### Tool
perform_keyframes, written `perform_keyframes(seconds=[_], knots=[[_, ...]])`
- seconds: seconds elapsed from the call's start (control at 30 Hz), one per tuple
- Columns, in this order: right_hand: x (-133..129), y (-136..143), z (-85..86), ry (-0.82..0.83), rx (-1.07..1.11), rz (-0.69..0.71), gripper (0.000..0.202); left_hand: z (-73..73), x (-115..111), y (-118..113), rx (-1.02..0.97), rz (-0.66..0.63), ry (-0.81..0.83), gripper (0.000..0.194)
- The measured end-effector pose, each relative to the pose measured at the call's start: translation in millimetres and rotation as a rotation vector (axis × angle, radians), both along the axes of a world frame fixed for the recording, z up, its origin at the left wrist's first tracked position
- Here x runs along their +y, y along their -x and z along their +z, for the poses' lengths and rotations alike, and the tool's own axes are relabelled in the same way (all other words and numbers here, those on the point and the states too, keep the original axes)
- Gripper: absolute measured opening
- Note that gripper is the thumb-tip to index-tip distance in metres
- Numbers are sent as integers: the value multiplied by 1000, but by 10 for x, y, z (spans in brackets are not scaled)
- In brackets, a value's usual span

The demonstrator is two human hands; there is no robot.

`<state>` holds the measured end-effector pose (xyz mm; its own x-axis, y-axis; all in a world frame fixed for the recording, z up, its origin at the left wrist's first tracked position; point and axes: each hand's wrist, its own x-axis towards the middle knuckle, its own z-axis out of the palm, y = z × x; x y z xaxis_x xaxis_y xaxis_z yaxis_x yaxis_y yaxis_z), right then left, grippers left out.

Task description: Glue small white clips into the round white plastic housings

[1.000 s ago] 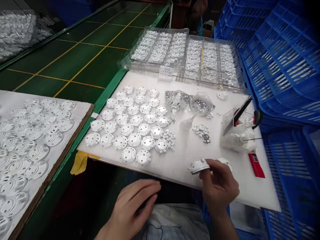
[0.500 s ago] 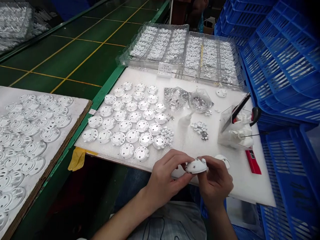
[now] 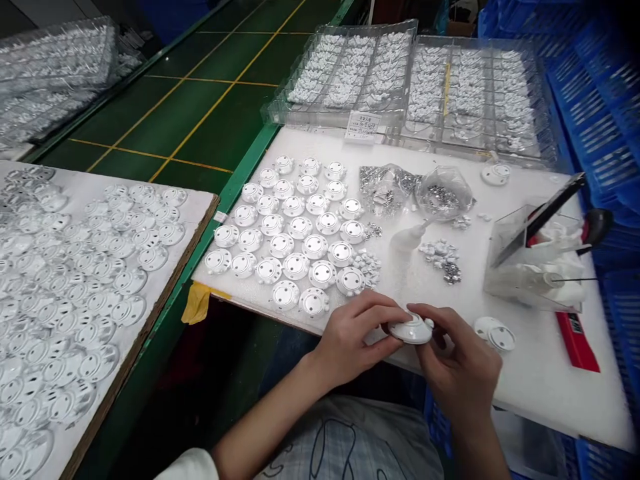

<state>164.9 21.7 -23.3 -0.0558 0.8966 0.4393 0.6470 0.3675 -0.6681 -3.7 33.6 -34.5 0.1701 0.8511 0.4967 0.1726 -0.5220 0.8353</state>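
A round white plastic part (image 3: 413,329) is held between both hands just over the front edge of the white board (image 3: 380,280). My left hand (image 3: 353,337) pinches its left side with thumb and fingers. On the right, my right hand (image 3: 457,360) grips the rim near a small knob. Rows of similar white discs (image 3: 295,265) lie to the left on the board. Small white pieces (image 3: 366,268) are heaped beside them. Another white disc (image 3: 495,334) rests right of my right hand. A white squeeze bottle (image 3: 407,239) stands beyond the hands.
Clear trays (image 3: 350,73) of white pieces stand at the back. Two plastic bags (image 3: 444,193) hold small metal parts. A clear tool box (image 3: 535,260), a red object (image 3: 577,341) and blue crates (image 3: 600,87) are at right. More discs cover the left board (image 3: 200,207).
The view has shifted, so the board and discs sit further left or right in frame. The held part is turned slightly, its top now tipped more toward the camera; both hands still hold it.
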Motion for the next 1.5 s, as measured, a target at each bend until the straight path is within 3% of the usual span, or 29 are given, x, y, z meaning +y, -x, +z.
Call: perform_keyframes(seconds=[0.27, 0.97, 1.13, 1.37, 1.5], knots=[[-16, 63, 53, 30, 46, -50, 10, 19, 4, -13, -15, -5, 3, 17], [22, 40, 46, -28, 86, -25, 14, 80, 34, 15, -8, 18, 61, 15], [23, 35, 50, -33, 110, -26, 17, 88, 33, 27, -30, 17, 59, 21], [53, 36, 79, -8, 73, 44, 11, 89, 42, 66, -67, 3, 115, 22], [49, 41, 60, -59, 63, 20, 14, 61, 40, 33, -12, 7, 39, 24]])
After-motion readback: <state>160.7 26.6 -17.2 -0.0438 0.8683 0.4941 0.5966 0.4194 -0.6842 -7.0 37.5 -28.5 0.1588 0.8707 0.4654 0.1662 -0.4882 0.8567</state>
